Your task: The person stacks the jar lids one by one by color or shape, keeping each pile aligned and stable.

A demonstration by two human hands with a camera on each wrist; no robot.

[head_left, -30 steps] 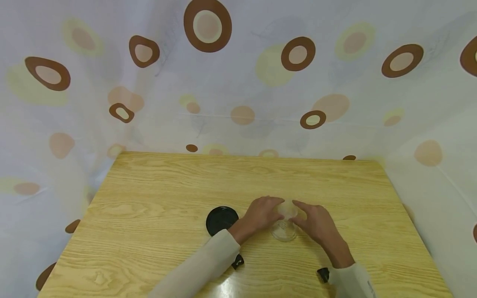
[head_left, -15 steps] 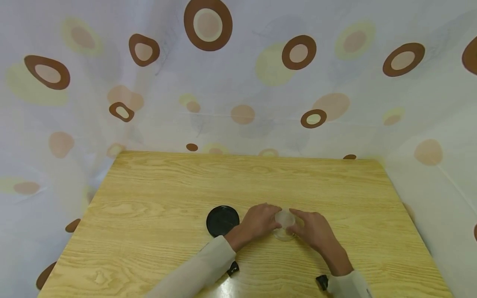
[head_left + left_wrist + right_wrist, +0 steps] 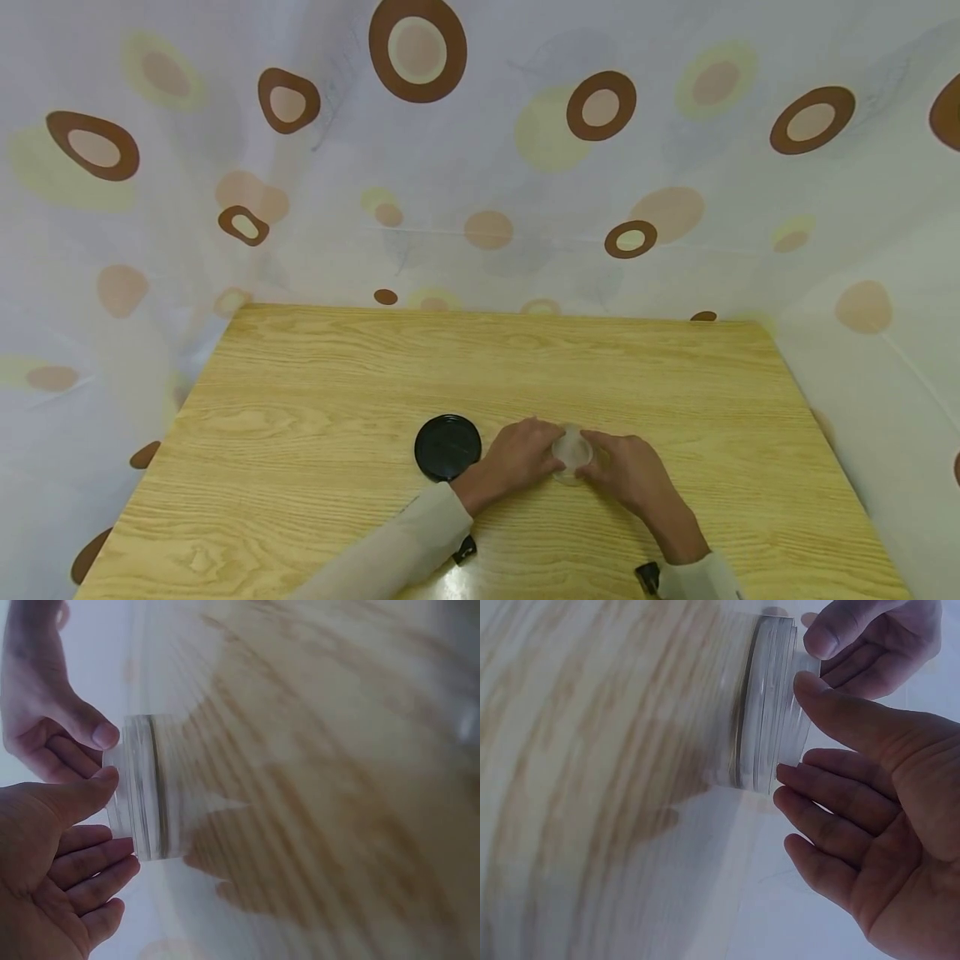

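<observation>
A clear, shallow round dish (image 3: 573,451) sits between my hands at the middle right of the table, over a second clear round piece (image 3: 159,787). In the head view the lower piece shows only as a thin rim. My left hand (image 3: 519,457) pinches the upper dish's left side between thumb and fingers. On the opposite side, my right hand (image 3: 632,472) pinches its edge the same way. Both wrist views show the clear pieces stacked close over the wood, fingertips along the upper one's side. A black round lid-like disc (image 3: 447,448) lies left of my left wrist.
The wood-grain table (image 3: 315,375) stretches to both sides. A patterned curtain (image 3: 487,167) hangs behind it and along its sides. Small black wrist mounts (image 3: 465,550) show below the sleeves.
Both hands have come down and slightly toward me with the upper clear dish, which now covers most of the lower clear piece. The black disc has stayed put.
</observation>
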